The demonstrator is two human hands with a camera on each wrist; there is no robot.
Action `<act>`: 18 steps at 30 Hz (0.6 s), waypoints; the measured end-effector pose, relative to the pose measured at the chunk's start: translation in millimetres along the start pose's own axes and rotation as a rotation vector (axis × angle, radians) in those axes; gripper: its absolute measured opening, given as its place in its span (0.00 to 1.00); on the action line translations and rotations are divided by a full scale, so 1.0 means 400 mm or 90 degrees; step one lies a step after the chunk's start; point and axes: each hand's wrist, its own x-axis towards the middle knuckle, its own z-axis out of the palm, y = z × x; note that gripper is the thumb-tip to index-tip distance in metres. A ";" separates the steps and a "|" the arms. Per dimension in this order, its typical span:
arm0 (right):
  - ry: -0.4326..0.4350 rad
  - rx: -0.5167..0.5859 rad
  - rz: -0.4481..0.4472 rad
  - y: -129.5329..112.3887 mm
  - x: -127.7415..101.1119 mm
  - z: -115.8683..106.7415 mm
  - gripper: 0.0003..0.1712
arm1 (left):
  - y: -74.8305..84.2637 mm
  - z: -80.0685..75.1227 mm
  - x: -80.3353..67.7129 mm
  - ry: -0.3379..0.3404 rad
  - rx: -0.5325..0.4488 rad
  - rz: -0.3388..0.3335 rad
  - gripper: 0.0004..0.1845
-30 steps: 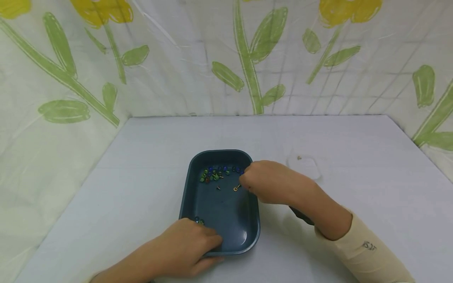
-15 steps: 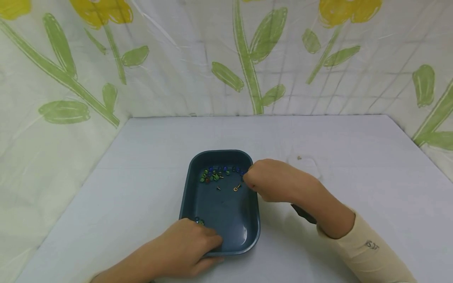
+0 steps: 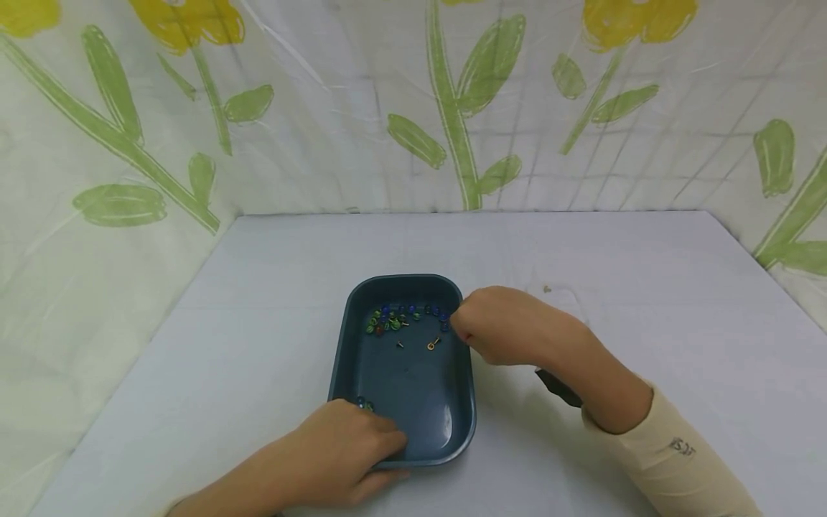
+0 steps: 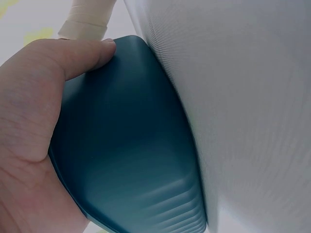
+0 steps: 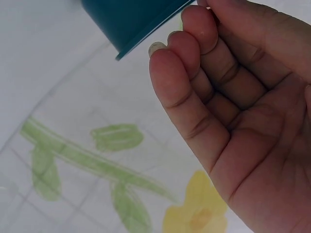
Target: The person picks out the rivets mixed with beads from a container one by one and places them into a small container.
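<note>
A dark teal tray [image 3: 337, 359] lies on the white table [image 3: 258, 287]. Several green and blue beads [image 3: 390, 318] sit along its far wall. A small gold piece [image 3: 431, 345] lies further in, and two beads [image 3: 363, 403] lie by its near left corner. My left hand [image 3: 342, 449] grips that near corner, with the thumb [image 4: 82, 53] pressed on the tray's outer wall [image 4: 126, 160]. My right hand [image 3: 500, 327] hovers at the tray's right rim with its fingers curled [image 5: 184, 53] beside the tray's edge [image 5: 131, 19]. Whether its fingertips pinch anything is hidden.
A small clear thing with a tiny speck [image 3: 546, 289] lies on the table behind my right hand. A dark strap [image 3: 555, 388] shows under my right forearm. A flower-printed sheet [image 3: 452, 108] walls in the back and both sides.
My right hand has drawn back to the right, from over the tray's inside to its right rim. My left hand and the tray stay put.
</note>
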 end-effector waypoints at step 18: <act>-0.031 0.032 0.060 0.030 -0.007 -0.010 0.29 | 0.000 -0.002 0.002 -0.012 -0.004 -0.007 0.16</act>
